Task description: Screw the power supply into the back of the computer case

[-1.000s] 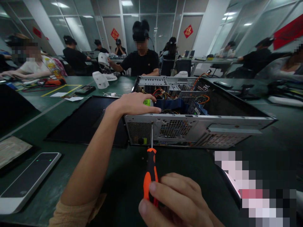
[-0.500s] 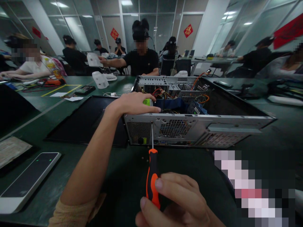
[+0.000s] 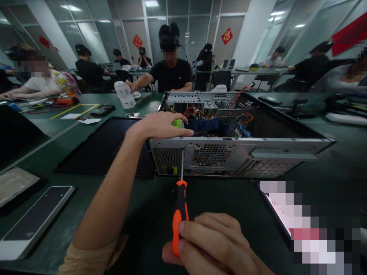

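An open computer case lies on its side on the green table, its rear panel facing me, with cables and drives showing inside. My left hand rests palm down on the case's top rear corner, fingers curled over the edge. My right hand is closed round an orange and black screwdriver. The screwdriver's thin shaft points up to the rear panel, its tip at a screw near the top edge, just under my left fingers.
The case's black side panel lies flat to the left. A white phone and a flat board sit at the near left. A blurred device lies at the right. Other people work at the tables behind, one straight across.
The screwdriver has turned and tilted a little in my right hand, its tip staying at the screw. My left hand has not moved. The person across has lowered a white object to the table.
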Tool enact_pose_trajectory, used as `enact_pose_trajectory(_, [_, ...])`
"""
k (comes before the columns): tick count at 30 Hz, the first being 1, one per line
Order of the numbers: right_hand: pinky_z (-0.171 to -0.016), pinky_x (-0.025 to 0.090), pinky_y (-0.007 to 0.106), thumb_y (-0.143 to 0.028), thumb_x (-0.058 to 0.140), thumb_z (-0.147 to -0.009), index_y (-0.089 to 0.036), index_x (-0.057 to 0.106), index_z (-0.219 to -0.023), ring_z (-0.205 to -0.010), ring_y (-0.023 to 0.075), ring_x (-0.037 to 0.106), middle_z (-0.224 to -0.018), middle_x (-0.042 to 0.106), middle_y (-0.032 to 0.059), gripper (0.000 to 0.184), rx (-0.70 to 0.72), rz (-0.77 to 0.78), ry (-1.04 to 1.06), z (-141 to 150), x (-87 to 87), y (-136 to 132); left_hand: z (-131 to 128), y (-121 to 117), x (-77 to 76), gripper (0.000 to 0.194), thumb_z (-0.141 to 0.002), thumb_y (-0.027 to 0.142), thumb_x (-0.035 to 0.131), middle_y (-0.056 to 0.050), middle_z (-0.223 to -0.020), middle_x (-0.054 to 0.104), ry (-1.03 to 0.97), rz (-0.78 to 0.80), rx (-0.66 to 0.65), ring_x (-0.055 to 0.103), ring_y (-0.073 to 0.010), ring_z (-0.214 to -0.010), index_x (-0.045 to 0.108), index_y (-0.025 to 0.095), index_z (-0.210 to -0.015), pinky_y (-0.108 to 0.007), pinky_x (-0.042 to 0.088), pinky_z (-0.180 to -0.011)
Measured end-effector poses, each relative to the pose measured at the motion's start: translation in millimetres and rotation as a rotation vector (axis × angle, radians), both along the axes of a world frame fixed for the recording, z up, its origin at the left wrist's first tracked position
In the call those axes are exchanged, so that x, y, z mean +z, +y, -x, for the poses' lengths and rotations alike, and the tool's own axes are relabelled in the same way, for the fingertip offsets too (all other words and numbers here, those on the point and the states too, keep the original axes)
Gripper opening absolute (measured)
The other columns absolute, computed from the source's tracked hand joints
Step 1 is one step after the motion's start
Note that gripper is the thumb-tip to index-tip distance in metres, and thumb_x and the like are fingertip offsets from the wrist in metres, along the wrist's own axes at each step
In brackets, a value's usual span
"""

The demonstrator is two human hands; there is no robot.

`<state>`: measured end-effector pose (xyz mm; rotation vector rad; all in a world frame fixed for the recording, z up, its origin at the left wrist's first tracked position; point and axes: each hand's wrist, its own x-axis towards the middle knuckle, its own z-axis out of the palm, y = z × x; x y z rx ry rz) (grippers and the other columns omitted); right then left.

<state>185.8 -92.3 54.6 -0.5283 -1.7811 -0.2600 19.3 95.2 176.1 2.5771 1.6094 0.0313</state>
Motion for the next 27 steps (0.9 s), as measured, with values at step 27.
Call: enact_pose_trajectory(27, [-0.071,0.060,0.020,-0.017,0.059,-0.097,-0.030,0.077,-0.099,-0.083,0.0090,0.070,-0.130,0.074,-0.0049,0.023,0.080,0.082,-0.127,-7,-24.9,3,0,1,-1.3,0.084,-0.089,0.087,0.040,-0.007,-0.155,0.061,-0.012,-0.006,0.005,0.056,-0.0372,-0.141,0.054,0.035,-0.154,-0.051,0.043,-0.115])
